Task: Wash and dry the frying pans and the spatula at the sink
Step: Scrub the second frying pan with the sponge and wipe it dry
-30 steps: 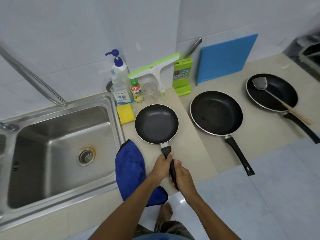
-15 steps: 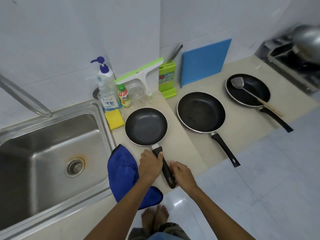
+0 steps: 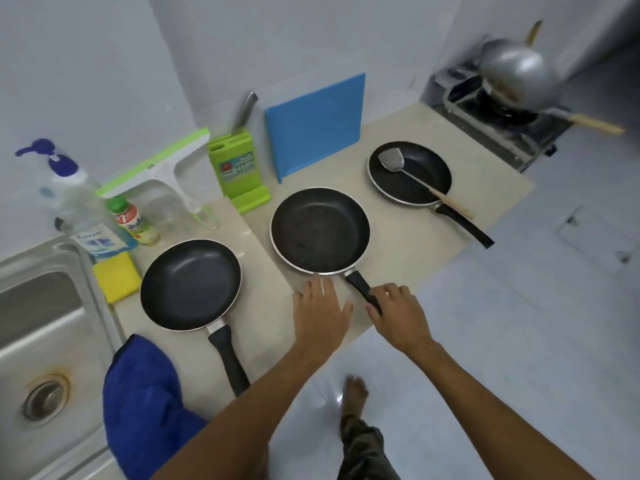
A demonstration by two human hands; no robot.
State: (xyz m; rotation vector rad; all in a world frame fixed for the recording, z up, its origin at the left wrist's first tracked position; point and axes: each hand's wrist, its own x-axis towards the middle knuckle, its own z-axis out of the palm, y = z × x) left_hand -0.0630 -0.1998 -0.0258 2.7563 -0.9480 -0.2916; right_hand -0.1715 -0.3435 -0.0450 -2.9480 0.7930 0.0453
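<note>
Three black frying pans in row on beige worktop (image 3: pixel 398 244), right of sink (image 3: pixel 34 306). Right hand (image 3: pixel 398 311) on handle of middle frying pan (image 3: pixel 318 230), fingers curled round grip. Left hand (image 3: pixel 320 313) flat on worktop beside handle, fingers straight, slightly spread, tips at pan rim; contact unclear. Small frying pan (image 3: pixel 190 284) nearest sink, untouched. Far frying pan (image 3: pixel 426 164) holds spatula (image 3: pixel 389 159). Blue cloth (image 3: pixel 145 403) draped over sink edge.
</note>
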